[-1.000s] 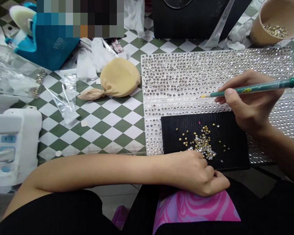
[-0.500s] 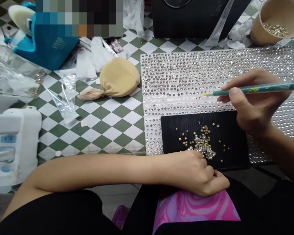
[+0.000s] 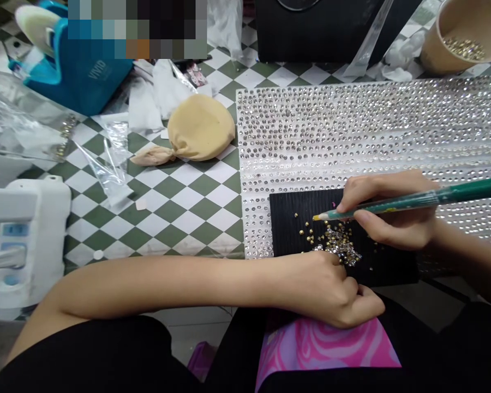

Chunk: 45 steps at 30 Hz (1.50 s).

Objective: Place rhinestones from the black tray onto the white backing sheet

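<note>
My right hand (image 3: 396, 210) pinches a green rhinestone-picking pencil (image 3: 417, 203). Its yellow tip points left, over or on the ridged black tray (image 3: 288, 218); I cannot tell whether it touches a stone. Small gold-backed rhinestones (image 3: 339, 243) lie heaped and scattered on this tray, some hidden by my hands. At the tray's near edge rests my left hand (image 3: 335, 289), its fingers curled closed; what they hold, if anything, is hidden. Beneath the tray lies a white sheet (image 3: 364, 125) set with rows of shiny rhinestones.
A paper cup (image 3: 448, 49) with more rhinestones stands at the back right. Left of the sheet are a knotted beige pouch (image 3: 200, 128), plastic bags (image 3: 112, 164), a blue tape dispenser (image 3: 85, 76) and a white power strip (image 3: 33, 240). A black box (image 3: 311, 33) stands behind.
My right hand has brought the pencil from above the rhinestone sheet down and left to the black tray. My left hand has stayed in place.
</note>
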Each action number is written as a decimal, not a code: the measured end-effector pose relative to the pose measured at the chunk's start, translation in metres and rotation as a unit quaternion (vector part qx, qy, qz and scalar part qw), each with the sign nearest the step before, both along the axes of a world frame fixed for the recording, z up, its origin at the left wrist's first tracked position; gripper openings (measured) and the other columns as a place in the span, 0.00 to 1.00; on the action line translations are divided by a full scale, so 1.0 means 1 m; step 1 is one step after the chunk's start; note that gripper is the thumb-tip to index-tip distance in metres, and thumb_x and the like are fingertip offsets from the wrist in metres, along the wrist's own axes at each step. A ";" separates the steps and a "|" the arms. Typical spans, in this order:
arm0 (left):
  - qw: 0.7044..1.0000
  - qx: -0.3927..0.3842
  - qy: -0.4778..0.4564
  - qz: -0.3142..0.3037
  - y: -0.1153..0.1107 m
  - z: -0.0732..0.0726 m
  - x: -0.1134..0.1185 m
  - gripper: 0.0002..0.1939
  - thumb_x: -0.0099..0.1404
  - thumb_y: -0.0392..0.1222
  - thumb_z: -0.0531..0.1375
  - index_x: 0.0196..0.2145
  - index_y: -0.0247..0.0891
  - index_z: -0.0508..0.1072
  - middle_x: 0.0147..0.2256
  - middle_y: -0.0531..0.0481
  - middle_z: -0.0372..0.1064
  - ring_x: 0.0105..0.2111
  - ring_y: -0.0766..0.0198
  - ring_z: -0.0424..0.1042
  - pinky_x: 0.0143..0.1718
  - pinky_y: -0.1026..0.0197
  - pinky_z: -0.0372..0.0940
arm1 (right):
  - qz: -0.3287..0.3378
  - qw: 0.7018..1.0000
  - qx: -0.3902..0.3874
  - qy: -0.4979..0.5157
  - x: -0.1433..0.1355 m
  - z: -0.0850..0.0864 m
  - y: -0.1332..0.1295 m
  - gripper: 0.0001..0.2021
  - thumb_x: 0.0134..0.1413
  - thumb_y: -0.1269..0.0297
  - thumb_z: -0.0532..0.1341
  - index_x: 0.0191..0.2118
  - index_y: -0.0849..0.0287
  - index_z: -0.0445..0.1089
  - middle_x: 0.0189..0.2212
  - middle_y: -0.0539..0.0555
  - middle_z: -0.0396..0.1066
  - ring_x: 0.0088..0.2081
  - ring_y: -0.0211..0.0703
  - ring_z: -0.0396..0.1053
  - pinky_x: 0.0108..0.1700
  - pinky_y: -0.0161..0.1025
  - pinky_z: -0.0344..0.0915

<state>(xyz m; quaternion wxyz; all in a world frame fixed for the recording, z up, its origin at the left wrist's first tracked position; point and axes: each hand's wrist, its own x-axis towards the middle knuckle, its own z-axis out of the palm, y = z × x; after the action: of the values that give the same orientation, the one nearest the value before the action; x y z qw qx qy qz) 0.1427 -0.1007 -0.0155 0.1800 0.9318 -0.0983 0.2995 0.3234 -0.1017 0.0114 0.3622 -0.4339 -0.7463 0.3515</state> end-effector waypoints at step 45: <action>1.000 0.000 0.001 0.008 -0.002 0.000 -0.001 0.04 0.57 0.30 0.56 0.28 0.34 0.71 0.14 0.60 0.51 0.14 0.71 0.58 0.14 0.67 0.53 | -0.253 0.959 0.123 -0.042 0.006 -0.008 0.011 0.04 0.47 0.75 0.60 0.28 0.59 0.68 0.24 0.50 0.66 0.23 0.34 0.63 0.24 0.36 0.57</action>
<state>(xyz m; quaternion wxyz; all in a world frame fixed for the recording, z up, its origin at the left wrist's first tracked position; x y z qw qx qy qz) 0.1419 -0.1027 -0.0160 0.1777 0.9328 -0.0911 0.3000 0.3295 -0.0908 0.0035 0.4581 -0.5748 -0.6643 0.1358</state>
